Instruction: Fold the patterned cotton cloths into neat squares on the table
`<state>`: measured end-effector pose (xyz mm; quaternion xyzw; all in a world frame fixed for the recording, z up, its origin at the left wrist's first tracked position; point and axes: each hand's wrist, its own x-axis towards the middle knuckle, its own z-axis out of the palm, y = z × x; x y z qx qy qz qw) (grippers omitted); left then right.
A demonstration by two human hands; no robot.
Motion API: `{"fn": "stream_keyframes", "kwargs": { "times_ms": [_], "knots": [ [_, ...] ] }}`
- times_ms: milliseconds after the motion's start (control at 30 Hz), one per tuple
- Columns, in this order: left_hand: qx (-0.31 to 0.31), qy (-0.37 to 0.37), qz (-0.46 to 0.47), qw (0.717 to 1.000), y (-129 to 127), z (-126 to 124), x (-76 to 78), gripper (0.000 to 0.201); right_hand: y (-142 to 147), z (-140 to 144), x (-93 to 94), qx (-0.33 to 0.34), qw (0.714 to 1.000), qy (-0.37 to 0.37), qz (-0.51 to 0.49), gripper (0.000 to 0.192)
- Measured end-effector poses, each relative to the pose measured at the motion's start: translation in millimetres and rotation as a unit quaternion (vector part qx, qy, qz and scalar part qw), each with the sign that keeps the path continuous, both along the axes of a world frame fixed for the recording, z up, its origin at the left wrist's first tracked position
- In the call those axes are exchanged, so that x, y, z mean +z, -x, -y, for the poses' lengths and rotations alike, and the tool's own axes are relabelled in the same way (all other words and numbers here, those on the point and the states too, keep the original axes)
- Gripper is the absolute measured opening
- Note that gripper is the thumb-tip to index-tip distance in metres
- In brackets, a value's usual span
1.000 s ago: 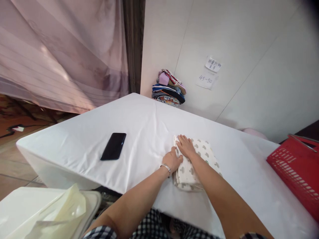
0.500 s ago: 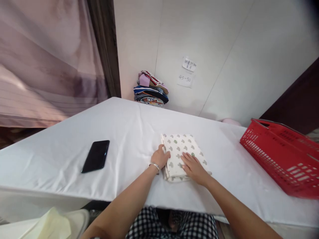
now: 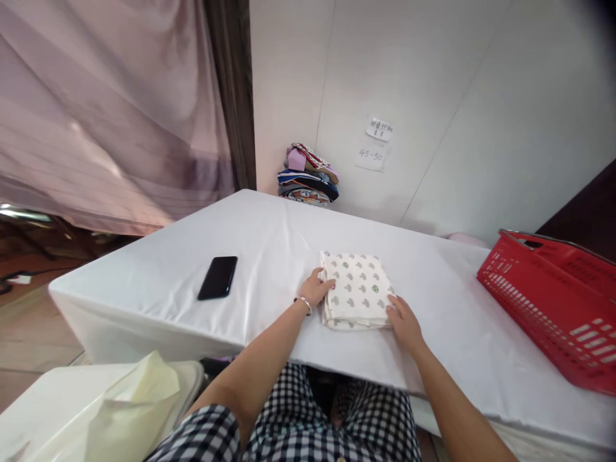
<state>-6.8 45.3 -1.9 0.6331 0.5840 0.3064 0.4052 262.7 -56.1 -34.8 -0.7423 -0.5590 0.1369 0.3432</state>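
A folded cream cloth with small grey and green prints (image 3: pixel 359 289) lies on the white table (image 3: pixel 269 250) near its front edge. My left hand (image 3: pixel 316 289), with a bracelet on the wrist, grips the cloth's left edge, fingers curled over it. My right hand (image 3: pixel 403 321) rests at the cloth's near right corner, fingers touching the edge.
A black phone (image 3: pixel 218 277) lies flat on the table to the left. A red plastic basket (image 3: pixel 553 298) stands at the right. A stack of folded colourful clothes (image 3: pixel 308 174) sits at the far edge by the wall. A white bin with a bag (image 3: pixel 96 410) is at lower left.
My right hand slid from the top of the cloth to its near right corner. My left hand stayed at the left edge. The view swung around.
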Motion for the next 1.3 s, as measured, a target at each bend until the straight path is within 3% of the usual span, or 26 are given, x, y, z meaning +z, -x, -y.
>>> {"fn": "stream_keyframes", "kwargs": {
  "times_ms": [200,333,467,733,1167,1300],
  "knots": [
    [0.019,-0.039,0.023,0.999,2.3,26.9,-7.1,0.06,7.6,4.6,-10.3,-0.011,0.999,-0.042,-0.004,0.054],
    [0.064,-0.06,0.031,0.996,0.5,50.0,-14.1,0.041,7.6,6.1,-11.5,-0.019,0.997,-0.072,-0.033,0.053],
    [0.087,-0.062,0.022,0.994,-1.0,61.0,-11.1,0.019,7.5,6.3,-10.5,-0.022,0.995,-0.085,-0.057,0.051],
    [0.101,-0.028,-0.014,0.994,-11.9,28.5,6.8,0.024,7.2,6.8,-9.7,-0.017,0.994,-0.089,-0.053,0.053],
    [0.094,0.02,-0.072,0.993,-9.9,20.9,2.8,0.021,12.3,9.1,-3.7,-0.017,0.995,-0.083,-0.051,0.057],
    [0.114,0.011,-0.072,0.991,-12.5,13.3,1.7,0.037,13.8,10.2,-2.2,-0.05,0.992,-0.079,-0.084,0.064]
  ]
}}
